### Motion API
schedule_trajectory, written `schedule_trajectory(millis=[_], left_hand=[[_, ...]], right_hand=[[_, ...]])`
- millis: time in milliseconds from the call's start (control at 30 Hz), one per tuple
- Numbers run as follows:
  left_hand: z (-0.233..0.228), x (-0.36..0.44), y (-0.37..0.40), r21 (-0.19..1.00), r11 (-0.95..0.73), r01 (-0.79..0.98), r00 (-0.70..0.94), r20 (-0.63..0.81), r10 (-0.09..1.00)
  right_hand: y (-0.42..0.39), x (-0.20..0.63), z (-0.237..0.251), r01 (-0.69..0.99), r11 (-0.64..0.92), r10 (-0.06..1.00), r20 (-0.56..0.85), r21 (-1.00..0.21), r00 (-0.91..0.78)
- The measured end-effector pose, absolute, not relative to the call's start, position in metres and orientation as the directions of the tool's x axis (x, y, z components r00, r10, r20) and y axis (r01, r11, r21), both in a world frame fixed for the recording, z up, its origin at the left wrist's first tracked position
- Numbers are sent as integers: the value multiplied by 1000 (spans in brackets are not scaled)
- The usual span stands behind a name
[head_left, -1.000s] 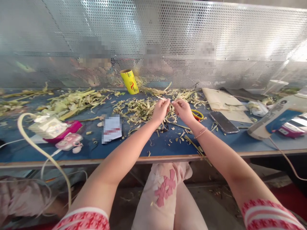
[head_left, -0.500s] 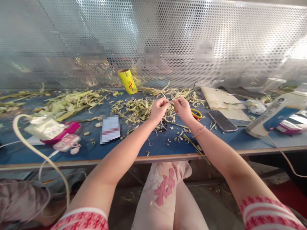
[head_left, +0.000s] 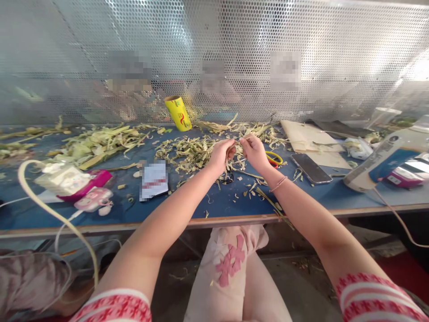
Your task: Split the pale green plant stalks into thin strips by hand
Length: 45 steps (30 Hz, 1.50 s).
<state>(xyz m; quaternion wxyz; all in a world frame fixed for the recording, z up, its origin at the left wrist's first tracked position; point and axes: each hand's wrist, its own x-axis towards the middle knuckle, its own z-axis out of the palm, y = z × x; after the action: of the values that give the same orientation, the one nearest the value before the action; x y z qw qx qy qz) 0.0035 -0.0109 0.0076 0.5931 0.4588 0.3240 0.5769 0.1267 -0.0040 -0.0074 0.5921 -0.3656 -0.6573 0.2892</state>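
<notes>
My left hand (head_left: pixel 221 155) and my right hand (head_left: pixel 254 152) are held close together above the blue worktable (head_left: pixel 228 203), fingertips pinched on a thin pale leaf strip (head_left: pixel 238 142) stretched between them. A bracelet circles my right wrist. Beneath and behind my hands lies a heap of cut yellow-green leaf strips (head_left: pixel 194 152). Yellow-handled scissors (head_left: pixel 275 158) lie just right of my right hand, partly hidden by it.
A yellow roll (head_left: pixel 178 113) leans at the perforated metal screen. A phone (head_left: pixel 311 168) and cardboard sheets (head_left: pixel 310 141) lie to the right, a white-and-blue device (head_left: pixel 385 161) with a cord further right. Pink cases (head_left: pixel 90 190), a card (head_left: pixel 154 180) and a hose (head_left: pixel 50 210) sit left.
My hands have drawn closer together and dropped slightly toward the heap, and the strip's free end that stuck out leftward is now gathered in between my fingers.
</notes>
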Motion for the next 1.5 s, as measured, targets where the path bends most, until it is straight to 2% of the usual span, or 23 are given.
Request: schedule_trajectory(millis=[67, 133, 233, 333, 600, 1367, 1500], left_hand=[[9, 4, -11, 905, 20, -424, 162, 54, 985], [10, 4, -11, 890, 56, -452, 178, 28, 984], [9, 2, -10, 893, -35, -448, 131, 105, 986], [8, 1, -9, 896, -124, -427, 95, 181, 979], [9, 0, -11, 889, -113, -444, 166, 206, 964], [19, -4, -13, 912, -146, -384, 135, 212, 968], [16, -5, -11, 929, -186, -321, 124, 236, 964]], right_hand=[[-4, 126, -8, 106, 568, 823, 563, -816, -70], [-1, 125, -10, 65, 549, 835, 544, -833, -86], [2, 126, -12, 62, 513, 856, 507, -856, -99], [2, 127, -12, 132, 506, 861, 489, -852, -143], [-10, 126, -2, 287, 591, 802, 588, -754, -106], [-10, 124, -2, 230, 517, 854, 480, -824, -202], [-9, 125, -2, 249, 569, 822, 532, -784, -205]])
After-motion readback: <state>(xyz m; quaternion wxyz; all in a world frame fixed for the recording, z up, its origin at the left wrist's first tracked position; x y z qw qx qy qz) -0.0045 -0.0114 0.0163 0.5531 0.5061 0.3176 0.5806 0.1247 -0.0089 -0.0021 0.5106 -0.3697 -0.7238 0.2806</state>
